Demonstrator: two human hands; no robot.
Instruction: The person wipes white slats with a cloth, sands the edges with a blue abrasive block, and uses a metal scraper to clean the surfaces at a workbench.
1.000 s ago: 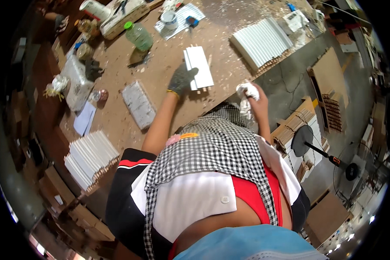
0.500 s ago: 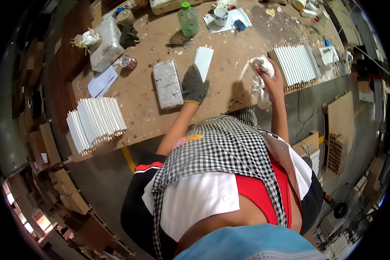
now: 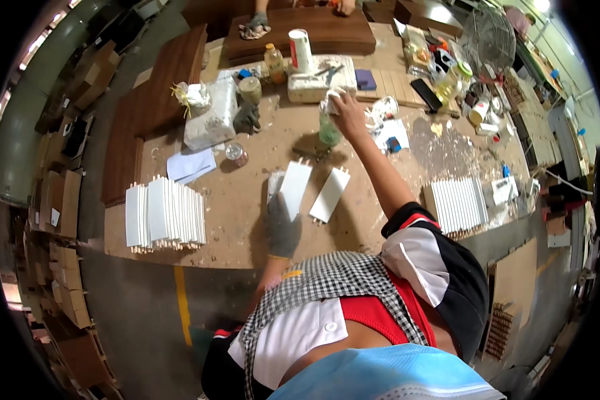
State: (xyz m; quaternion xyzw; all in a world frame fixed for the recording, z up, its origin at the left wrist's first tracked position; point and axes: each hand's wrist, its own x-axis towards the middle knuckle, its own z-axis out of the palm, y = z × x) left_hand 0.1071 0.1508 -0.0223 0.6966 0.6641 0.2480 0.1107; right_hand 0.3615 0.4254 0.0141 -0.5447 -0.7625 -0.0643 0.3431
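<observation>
My left hand (image 3: 284, 227), in a grey work glove, is closed around a white slat (image 3: 296, 185) with wooden dowel pegs at its end. Behind that hand, mostly hidden, is a white-wrapped block (image 3: 274, 183). A second white slat (image 3: 330, 195) with pegs at both ends lies on the table just to the right. My bare right hand (image 3: 347, 115) reaches far forward, its fingers closed on a crumpled white rag (image 3: 336, 97). It is over the top of a green plastic bottle (image 3: 329, 132); the bottle's cap is hidden.
Stacks of white slats stand at left (image 3: 173, 213) and right (image 3: 457, 203) on the worktable (image 3: 233, 233). A tin can (image 3: 236, 155) and wrapped block (image 3: 210, 113) are at left. Across the table, another person's gloved hand (image 3: 255, 28) rests a cloth on a brown panel (image 3: 300, 30).
My right hand has carried the rag from beside the right stack forward to the bottle's top. A second slat now lies apart on the table. The view has tilted to show the table's far side.
</observation>
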